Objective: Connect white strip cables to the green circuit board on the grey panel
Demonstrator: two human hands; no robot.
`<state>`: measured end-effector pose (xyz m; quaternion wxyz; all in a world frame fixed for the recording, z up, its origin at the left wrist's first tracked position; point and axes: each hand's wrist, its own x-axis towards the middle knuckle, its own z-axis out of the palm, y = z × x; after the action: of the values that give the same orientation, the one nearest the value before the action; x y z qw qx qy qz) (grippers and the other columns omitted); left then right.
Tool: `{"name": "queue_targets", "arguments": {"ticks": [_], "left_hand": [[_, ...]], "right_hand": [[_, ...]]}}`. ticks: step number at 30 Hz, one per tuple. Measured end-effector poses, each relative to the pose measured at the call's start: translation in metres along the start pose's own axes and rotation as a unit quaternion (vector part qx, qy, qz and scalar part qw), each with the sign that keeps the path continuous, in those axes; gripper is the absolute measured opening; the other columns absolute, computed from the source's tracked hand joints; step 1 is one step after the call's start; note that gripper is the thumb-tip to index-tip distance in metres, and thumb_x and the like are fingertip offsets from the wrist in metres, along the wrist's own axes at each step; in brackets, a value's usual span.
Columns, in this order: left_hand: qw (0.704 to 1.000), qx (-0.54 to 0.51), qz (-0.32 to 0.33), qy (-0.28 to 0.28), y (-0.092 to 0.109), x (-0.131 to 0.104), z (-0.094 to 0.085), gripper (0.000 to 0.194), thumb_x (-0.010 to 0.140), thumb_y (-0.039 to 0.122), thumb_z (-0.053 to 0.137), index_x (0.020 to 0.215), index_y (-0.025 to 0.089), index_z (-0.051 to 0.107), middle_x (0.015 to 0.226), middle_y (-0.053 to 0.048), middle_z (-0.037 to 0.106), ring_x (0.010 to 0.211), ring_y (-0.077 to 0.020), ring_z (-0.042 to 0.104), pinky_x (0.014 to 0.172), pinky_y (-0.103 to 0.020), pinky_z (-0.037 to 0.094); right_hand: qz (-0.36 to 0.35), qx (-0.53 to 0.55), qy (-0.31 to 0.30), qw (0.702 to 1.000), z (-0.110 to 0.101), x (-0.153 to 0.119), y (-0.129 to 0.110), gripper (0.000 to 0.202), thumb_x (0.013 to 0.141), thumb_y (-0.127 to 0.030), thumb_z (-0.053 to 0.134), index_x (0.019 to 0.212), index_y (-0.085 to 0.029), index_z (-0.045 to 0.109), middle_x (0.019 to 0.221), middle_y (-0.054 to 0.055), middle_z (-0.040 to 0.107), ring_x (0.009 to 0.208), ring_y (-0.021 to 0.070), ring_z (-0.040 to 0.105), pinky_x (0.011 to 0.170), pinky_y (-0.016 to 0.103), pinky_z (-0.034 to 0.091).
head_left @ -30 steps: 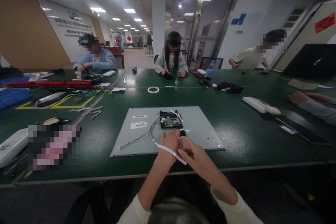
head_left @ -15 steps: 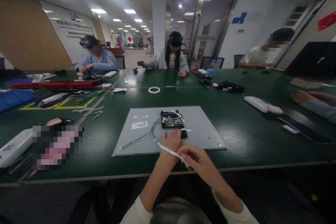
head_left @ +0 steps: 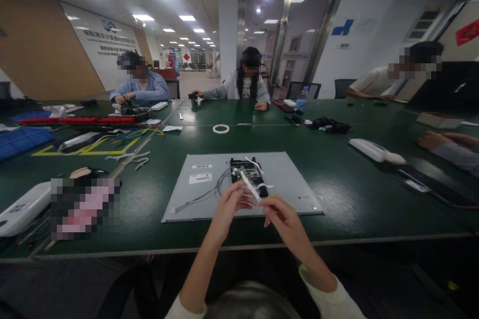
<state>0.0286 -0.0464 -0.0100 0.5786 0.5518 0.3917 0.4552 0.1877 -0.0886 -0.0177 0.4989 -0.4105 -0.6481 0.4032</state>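
A strip of white tape [head_left: 249, 185] slants up and to the left above the panel, its lower end pinched between the fingertips of my right hand [head_left: 282, 213]. My left hand [head_left: 229, 205] is beside the strip with its fingers apart; whether they touch it I cannot tell. Under the hands lies a grey flat panel [head_left: 295, 184], bearing a black tray [head_left: 247, 162] with a green circuit board [head_left: 236, 175], partly hidden by the strip and my left fingers. Other white tape pieces [head_left: 266, 186] stick to the tray. Grey cables [head_left: 202, 199] run left from it.
A roll of white tape [head_left: 220, 129] lies beyond the panel. White curled scraps [head_left: 129, 157], a pink blurred item [head_left: 88, 207] and a white device [head_left: 24, 209] are to the left. Another white device [head_left: 376, 151] lies right. Several people sit around the green table [head_left: 179, 142].
My left hand has lifted off the tray and moved left, its fingers opening. The tape strip, earlier across my left wrist, now points up over the board, still in my right hand.
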Motion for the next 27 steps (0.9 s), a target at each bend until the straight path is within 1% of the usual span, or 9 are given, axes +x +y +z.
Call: {"name": "queue_targets", "arguments": {"ticks": [2, 4, 7, 10, 12, 16, 19, 22, 27], "left_hand": [[0.996, -0.088, -0.027, 0.007, 0.008, -0.002, -0.007, 0.049, 0.081, 0.048, 0.042, 0.111, 0.011, 0.054, 0.101, -0.014, 0.065, 0.075, -0.0181, 0.065, 0.066, -0.029, 0.051], [0.993, -0.107, -0.025, 0.038, 0.013, -0.003, -0.013, 0.050, 0.076, 0.053, 0.050, 0.105, 0.012, 0.059, 0.097, -0.013, 0.067, 0.074, -0.0169, 0.064, 0.062, -0.026, 0.050], [0.994, -0.045, -0.019, 0.095, 0.014, 0.002, -0.022, 0.039, 0.068, 0.047, 0.064, 0.087, 0.013, 0.065, 0.078, -0.007, 0.068, 0.066, -0.0142, 0.062, 0.055, -0.021, 0.047], [0.992, 0.025, -0.004, 0.123, 0.015, 0.010, -0.032, 0.028, 0.065, 0.041, 0.066, 0.069, 0.013, 0.063, 0.062, -0.002, 0.064, 0.059, -0.0127, 0.060, 0.051, -0.019, 0.044], [0.991, 0.056, 0.010, 0.123, 0.017, 0.018, -0.039, 0.025, 0.065, 0.039, 0.066, 0.066, 0.014, 0.062, 0.058, -0.002, 0.063, 0.057, -0.0128, 0.060, 0.051, -0.020, 0.044], [0.987, 0.092, 0.036, 0.128, 0.025, 0.038, -0.054, 0.022, 0.065, 0.036, 0.065, 0.066, 0.014, 0.062, 0.060, -0.002, 0.064, 0.058, -0.0139, 0.062, 0.053, -0.021, 0.045], [0.985, 0.102, 0.055, 0.128, 0.030, 0.056, -0.065, 0.021, 0.064, 0.035, 0.064, 0.066, 0.014, 0.061, 0.060, -0.001, 0.064, 0.057, -0.0134, 0.062, 0.055, -0.021, 0.045], [0.981, 0.128, 0.060, 0.132, 0.031, 0.073, -0.077, 0.022, 0.067, 0.036, 0.061, 0.066, 0.014, 0.059, 0.060, -0.002, 0.064, 0.056, -0.0132, 0.062, 0.055, -0.022, 0.046], [0.967, 0.201, 0.061, 0.147, 0.012, 0.090, -0.099, 0.021, 0.073, 0.034, 0.053, 0.064, 0.015, 0.058, 0.063, -0.002, 0.065, 0.052, -0.0116, 0.060, 0.053, -0.021, 0.044]], "right_hand": [[0.007, -0.006, -0.022, 1.000, 0.002, 0.002, 0.001, 0.019, 0.089, -0.031, 0.045, 0.093, -0.021, 0.061, 0.087, 0.001, 0.048, 0.062, 0.0069, 0.051, 0.055, 0.020, 0.047], [0.014, -0.014, -0.045, 0.999, 0.004, 0.004, 0.000, 0.018, 0.088, -0.031, 0.046, 0.094, -0.021, 0.061, 0.086, 0.001, 0.047, 0.066, 0.0083, 0.051, 0.055, 0.020, 0.047], [0.007, -0.045, -0.079, 0.996, 0.008, 0.004, -0.002, 0.018, 0.082, -0.026, 0.054, 0.099, -0.022, 0.060, 0.089, 0.002, 0.047, 0.078, 0.0109, 0.051, 0.059, 0.019, 0.048], [-0.020, -0.070, -0.098, 0.993, 0.010, 0.008, -0.002, 0.032, 0.077, -0.020, 0.058, 0.108, -0.023, 0.058, 0.101, 0.004, 0.050, 0.084, 0.0115, 0.052, 0.067, 0.021, 0.049], [-0.039, -0.083, -0.092, 0.992, 0.011, 0.015, -0.001, 0.033, 0.077, -0.019, 0.057, 0.110, -0.023, 0.059, 0.104, 0.005, 0.052, 0.083, 0.0114, 0.054, 0.069, 0.023, 0.050], [-0.091, -0.143, -0.053, 0.984, 0.012, 0.043, -0.003, 0.022, 0.080, -0.022, 0.055, 0.099, -0.020, 0.066, 0.096, 0.006, 0.061, 0.077, 0.0122, 0.057, 0.068, 0.024, 0.049], [-0.137, -0.208, -0.033, 0.968, 0.012, 0.070, -0.008, 0.019, 0.083, -0.022, 0.052, 0.092, -0.021, 0.069, 0.093, 0.005, 0.066, 0.082, 0.0143, 0.060, 0.073, 0.027, 0.049], [-0.173, -0.283, -0.033, 0.943, 0.014, 0.092, -0.006, 0.021, 0.085, -0.019, 0.051, 0.093, -0.022, 0.070, 0.091, 0.003, 0.067, 0.087, 0.0157, 0.061, 0.081, 0.031, 0.048], [-0.219, -0.392, -0.018, 0.893, 0.024, 0.107, 0.019, 0.023, 0.086, -0.019, 0.049, 0.098, -0.021, 0.069, 0.111, 0.007, 0.059, 0.100, 0.0186, 0.055, 0.087, 0.034, 0.046]]}}
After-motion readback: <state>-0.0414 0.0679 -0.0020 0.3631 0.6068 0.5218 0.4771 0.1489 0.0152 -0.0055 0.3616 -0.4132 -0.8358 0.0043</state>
